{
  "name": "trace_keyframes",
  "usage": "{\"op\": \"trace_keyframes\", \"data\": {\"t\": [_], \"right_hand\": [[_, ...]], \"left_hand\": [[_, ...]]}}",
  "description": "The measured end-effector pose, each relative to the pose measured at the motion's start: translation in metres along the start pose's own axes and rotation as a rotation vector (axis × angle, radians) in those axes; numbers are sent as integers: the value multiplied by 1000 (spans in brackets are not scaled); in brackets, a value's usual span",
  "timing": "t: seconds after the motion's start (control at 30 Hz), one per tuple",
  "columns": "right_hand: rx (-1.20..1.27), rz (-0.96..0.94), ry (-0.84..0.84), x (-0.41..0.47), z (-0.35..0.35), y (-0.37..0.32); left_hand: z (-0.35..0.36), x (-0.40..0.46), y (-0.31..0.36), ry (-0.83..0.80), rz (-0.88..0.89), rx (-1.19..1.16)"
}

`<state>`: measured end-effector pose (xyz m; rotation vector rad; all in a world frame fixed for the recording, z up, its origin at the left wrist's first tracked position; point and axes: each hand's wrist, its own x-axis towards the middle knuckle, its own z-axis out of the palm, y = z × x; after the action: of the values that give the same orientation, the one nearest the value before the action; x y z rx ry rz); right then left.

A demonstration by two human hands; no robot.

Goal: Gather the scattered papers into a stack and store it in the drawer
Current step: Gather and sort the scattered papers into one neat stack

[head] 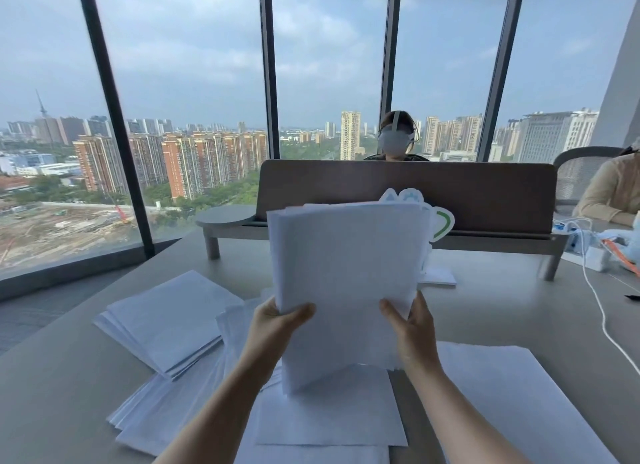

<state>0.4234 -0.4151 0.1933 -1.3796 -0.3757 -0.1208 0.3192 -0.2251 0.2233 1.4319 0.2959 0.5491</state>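
I hold a thick stack of white papers (346, 273) upright above the grey table (502, 311), its lower edge resting on sheets below. My left hand (273, 325) grips its left side and my right hand (412, 328) grips its right side. More white paper lies scattered on the table: a neat pile (166, 318) at the left, fanned sheets (166, 404) at the near left, flat sheets (332, 411) under the stack and a large sheet (512, 394) at the right. No drawer is in view.
A brown desk divider (485, 193) on a low grey shelf stands behind the stack, with a person in a headset beyond it. A white cable (595, 297) and small devices lie at the far right, beside another seated person. Tall windows close off the left side.
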Motion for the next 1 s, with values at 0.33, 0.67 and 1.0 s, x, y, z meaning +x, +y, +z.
{"op": "trace_keyframes", "data": {"t": [0.33, 0.67, 1.0], "right_hand": [[-125, 19, -131, -4, 4, 5], [-652, 52, -308, -10, 24, 24], [-1325, -98, -786, -10, 74, 32]], "left_hand": [[-1, 3, -18, 141, 31, 173], [-67, -7, -9, 410, 5, 79], [-131, -38, -27, 553, -103, 120]]}}
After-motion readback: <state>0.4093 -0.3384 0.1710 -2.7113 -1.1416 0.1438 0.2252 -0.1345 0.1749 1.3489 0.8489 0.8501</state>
